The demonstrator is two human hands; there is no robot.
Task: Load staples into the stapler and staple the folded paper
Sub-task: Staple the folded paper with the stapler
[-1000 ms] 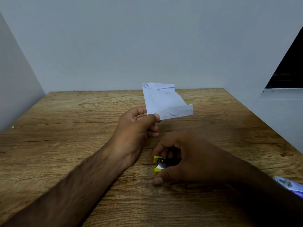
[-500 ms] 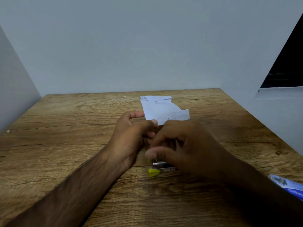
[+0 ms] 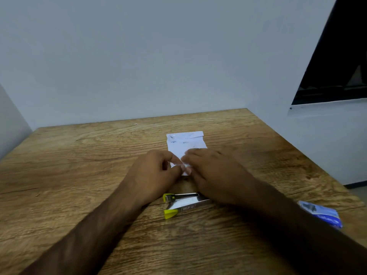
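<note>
The folded white paper [image 3: 186, 142] lies flat on the wooden table [image 3: 79, 155], its near end under my fingers. My left hand [image 3: 153, 175] pinches the paper's near left edge between thumb and forefinger. My right hand [image 3: 214, 175] rests palm down on the near right part of the paper, fingers touching the left hand's. The small silver stapler with yellow tips [image 3: 182, 203] lies on the table just in front of both hands, held by neither, its right end hidden under my right wrist.
A blue and white staple box [image 3: 320, 214] lies near the table's right edge, beside my right forearm. Grey partition walls close the table at the back, left and right.
The right hand let go of the stapler and moved up onto the paper. The paper came down from mid-air to lie flat on the table, still held by the left hand.
</note>
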